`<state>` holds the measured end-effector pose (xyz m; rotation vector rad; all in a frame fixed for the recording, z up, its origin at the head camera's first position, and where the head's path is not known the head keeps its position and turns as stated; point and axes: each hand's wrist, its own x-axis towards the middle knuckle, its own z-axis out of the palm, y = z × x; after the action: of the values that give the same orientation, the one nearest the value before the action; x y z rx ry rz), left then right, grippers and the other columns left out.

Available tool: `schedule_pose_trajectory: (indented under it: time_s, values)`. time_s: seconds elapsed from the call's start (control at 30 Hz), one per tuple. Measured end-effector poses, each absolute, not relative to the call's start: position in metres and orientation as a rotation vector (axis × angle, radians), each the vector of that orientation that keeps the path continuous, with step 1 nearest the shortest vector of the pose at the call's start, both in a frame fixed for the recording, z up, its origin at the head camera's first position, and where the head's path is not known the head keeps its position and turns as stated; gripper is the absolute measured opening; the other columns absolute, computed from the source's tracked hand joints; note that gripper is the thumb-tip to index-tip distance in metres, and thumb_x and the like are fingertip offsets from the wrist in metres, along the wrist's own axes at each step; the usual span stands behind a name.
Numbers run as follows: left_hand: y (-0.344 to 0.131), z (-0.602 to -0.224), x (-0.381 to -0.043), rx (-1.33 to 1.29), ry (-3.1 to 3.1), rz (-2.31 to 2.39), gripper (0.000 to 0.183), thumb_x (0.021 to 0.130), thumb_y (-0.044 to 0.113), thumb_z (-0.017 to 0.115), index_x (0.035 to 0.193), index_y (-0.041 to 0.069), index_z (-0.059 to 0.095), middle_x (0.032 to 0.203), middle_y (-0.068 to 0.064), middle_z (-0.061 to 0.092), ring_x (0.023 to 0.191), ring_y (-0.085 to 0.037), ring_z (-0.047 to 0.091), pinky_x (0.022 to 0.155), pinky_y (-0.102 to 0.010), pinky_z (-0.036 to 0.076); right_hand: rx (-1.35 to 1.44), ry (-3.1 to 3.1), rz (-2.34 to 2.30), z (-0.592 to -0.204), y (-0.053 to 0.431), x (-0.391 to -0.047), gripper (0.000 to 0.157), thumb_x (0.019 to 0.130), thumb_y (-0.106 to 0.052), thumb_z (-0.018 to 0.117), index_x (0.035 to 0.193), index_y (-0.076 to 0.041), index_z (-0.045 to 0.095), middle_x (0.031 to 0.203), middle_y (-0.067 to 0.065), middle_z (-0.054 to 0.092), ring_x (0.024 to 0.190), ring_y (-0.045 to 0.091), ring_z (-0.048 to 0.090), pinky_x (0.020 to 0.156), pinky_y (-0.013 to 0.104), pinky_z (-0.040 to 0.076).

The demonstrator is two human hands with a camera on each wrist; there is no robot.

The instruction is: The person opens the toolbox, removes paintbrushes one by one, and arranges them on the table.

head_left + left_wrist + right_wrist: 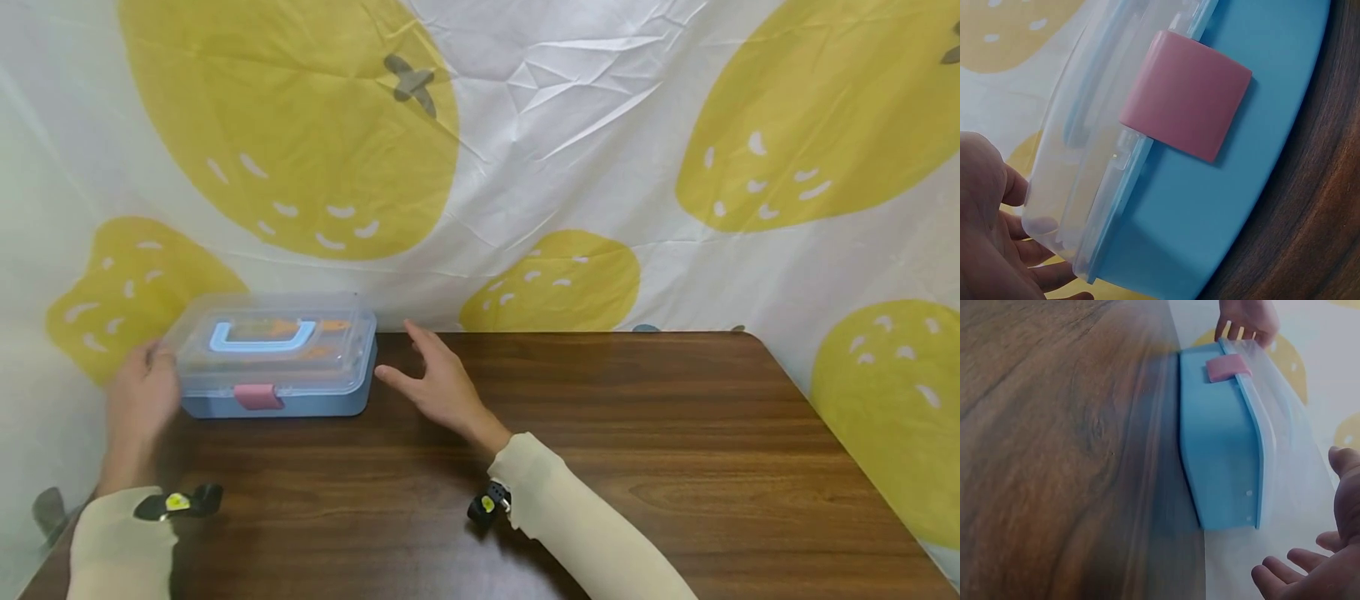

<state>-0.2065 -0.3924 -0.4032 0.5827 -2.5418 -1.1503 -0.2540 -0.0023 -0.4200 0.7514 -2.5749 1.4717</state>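
Mostly, a big white cloth (pixel 570 158) with yellow fruit on it filled the back. In front was a brown table (pixel 712 433), and the box (pixel 270 367) sat by its back edge, near the back left corner. Its blue bottom (pixel 322 404) and clear lid (pixel 210 367) looked like hard plastic, so it would likely feel stiff, a bit slippery and not very heavy. The lid looked thin and might crack in a fall. The left hand (pixel 142 387) was at the box's left end with loose fingers, not wrapped tight; how much they touched was hard to tell. The right hand (pixel 442 379) held nothing, its fingers spread, just beside the right end. The best hold seemed to be one palm low on each blue end. The light blue handle (pixel 262 344) on top looked folded down, and could be good for one hand if the pink clip (pixel 258 397) in front was done up well. Some little orange things (pixel 333 326) showed inside, too blurry to name, and they might slide about.
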Motion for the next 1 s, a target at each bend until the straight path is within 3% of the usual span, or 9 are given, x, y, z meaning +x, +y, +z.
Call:
schedule_pose_trajectory:
  time_s: [0.27, 0.57, 0.87, 1.0]
  values:
    - [-0.377, -0.388, -0.196, 0.598, -2.556, -1.152, 0.069, 0.115, 0.036, 0.021, 0.167, -0.009, 0.029, 0.17, -0.035, 0.032, 0.157, -0.058, 0.027, 0.127, -0.068, 0.023, 0.806, -2.549, 1.428, -0.422, -0.006, -0.253, 0.083, 0.1, -0.035, 0.084, 0.166, -0.004, 0.045, 0.167, 0.015, 0.05, 0.148, 0.031, 0.054, 0.116, 0.042, 0.05]
    - [-0.405, -0.416, -0.215, 0.519, -2.583, -1.098, 0.073, 0.115, 0.043, 0.02, 0.167, -0.008, 0.03, 0.167, -0.037, 0.035, 0.154, -0.061, 0.03, 0.123, -0.073, 0.024, 0.815, -2.534, 1.399, -0.423, -0.006, -0.249, 0.081, 0.101, -0.034, 0.083, 0.166, -0.002, 0.046, 0.165, 0.015, 0.051, 0.146, 0.031, 0.056, 0.114, 0.042, 0.051]
    - [-0.393, -0.412, -0.216, 0.377, -2.64, -1.024, 0.072, 0.116, 0.045, 0.022, 0.161, -0.008, 0.04, 0.156, -0.041, 0.046, 0.145, -0.064, 0.04, 0.115, -0.076, 0.033, 0.81, -2.507, 1.39, -0.425, -0.007, -0.249, 0.082, 0.098, -0.031, 0.085, 0.164, -0.001, 0.047, 0.159, 0.017, 0.056, 0.136, 0.036, 0.063, 0.11, 0.043, 0.055]
    - [-0.379, -0.404, -0.211, 0.334, -2.657, -1.023, 0.069, 0.117, 0.043, 0.025, 0.159, -0.008, 0.041, 0.15, -0.042, 0.05, 0.14, -0.063, 0.044, 0.11, -0.076, 0.035, 0.784, -2.487, 1.442, -0.427, -0.003, -0.248, 0.087, 0.093, -0.03, 0.09, 0.163, 0.0, 0.048, 0.155, 0.019, 0.058, 0.127, 0.041, 0.068, 0.104, 0.049, 0.058]
